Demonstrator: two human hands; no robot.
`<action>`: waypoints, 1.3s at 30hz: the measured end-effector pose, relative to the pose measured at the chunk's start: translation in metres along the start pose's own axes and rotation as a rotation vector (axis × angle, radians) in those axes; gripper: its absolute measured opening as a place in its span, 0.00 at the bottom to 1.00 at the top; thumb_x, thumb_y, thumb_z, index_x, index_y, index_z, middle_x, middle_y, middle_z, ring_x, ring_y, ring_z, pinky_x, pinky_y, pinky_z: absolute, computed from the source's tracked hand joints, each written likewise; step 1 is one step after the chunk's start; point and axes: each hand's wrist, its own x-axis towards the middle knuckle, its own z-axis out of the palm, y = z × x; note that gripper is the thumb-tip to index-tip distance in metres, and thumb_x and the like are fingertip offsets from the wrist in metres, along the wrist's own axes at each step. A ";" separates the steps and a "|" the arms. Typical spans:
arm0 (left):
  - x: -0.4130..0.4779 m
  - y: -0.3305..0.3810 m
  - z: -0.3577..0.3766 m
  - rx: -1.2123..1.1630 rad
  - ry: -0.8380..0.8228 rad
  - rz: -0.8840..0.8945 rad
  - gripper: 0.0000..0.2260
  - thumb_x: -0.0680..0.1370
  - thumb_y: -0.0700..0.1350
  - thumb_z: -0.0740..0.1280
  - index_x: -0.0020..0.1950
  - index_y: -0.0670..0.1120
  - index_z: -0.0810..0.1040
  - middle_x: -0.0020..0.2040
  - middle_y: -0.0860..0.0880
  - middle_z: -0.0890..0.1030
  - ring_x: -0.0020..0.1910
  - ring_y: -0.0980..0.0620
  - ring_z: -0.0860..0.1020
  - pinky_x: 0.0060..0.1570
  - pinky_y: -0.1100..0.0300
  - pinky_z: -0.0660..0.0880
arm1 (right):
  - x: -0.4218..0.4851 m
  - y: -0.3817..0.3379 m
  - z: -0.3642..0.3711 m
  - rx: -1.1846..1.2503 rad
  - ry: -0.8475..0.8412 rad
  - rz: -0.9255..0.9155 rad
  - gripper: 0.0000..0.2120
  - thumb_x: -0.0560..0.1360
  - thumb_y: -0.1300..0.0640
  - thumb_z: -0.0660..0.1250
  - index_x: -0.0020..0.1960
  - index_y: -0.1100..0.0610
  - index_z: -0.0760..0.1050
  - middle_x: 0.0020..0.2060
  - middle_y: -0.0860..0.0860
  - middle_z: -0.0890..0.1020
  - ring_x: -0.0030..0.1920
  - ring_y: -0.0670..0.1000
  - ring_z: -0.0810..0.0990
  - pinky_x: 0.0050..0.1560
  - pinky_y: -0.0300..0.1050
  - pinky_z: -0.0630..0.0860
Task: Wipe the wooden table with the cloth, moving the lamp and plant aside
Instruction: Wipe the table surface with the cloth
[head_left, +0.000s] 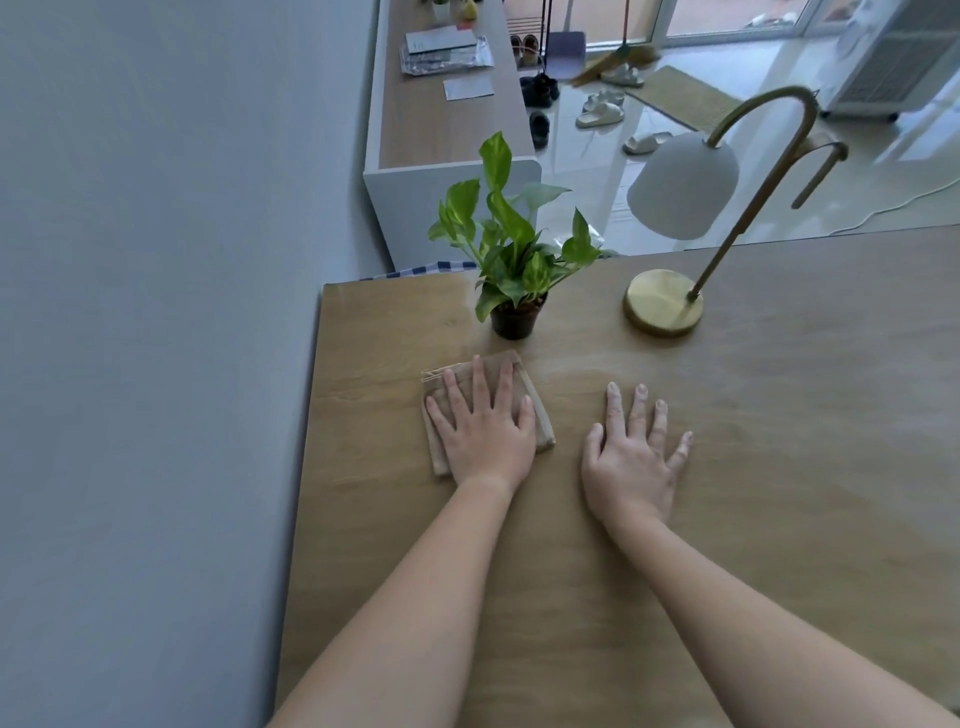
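With our left hand (485, 436) pressed flat on the cloth (541, 423) near the far left corner of the desk (779, 467) and our right hand (631, 457) spread flat, holding nothing, we judge a forward wipe could tip the plant (511, 260) just beyond, or the lamp (662, 301).

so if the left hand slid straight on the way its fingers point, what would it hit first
Probably the small dark pot of the green leafy plant, standing just beyond the folded beige cloth that the left hand presses flat.
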 end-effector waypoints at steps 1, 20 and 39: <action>0.005 0.008 -0.001 -0.006 -0.014 0.005 0.29 0.86 0.65 0.42 0.85 0.64 0.35 0.87 0.53 0.35 0.84 0.39 0.30 0.79 0.32 0.31 | 0.001 0.000 0.000 0.007 0.004 0.002 0.30 0.85 0.43 0.47 0.86 0.40 0.45 0.86 0.47 0.47 0.85 0.54 0.44 0.81 0.67 0.37; -0.038 -0.105 0.003 -0.021 0.291 -0.180 0.30 0.84 0.61 0.49 0.87 0.56 0.57 0.87 0.48 0.57 0.86 0.45 0.53 0.84 0.40 0.50 | -0.004 -0.109 0.008 0.217 0.004 -0.638 0.26 0.85 0.47 0.55 0.83 0.43 0.62 0.83 0.46 0.63 0.85 0.51 0.52 0.84 0.57 0.48; -0.036 -0.103 0.000 0.052 0.338 -0.175 0.30 0.85 0.60 0.50 0.87 0.55 0.57 0.87 0.46 0.59 0.86 0.43 0.55 0.84 0.39 0.53 | 0.048 -0.060 -0.007 0.084 -0.054 -0.195 0.31 0.85 0.37 0.46 0.86 0.39 0.45 0.85 0.40 0.46 0.85 0.48 0.40 0.83 0.56 0.37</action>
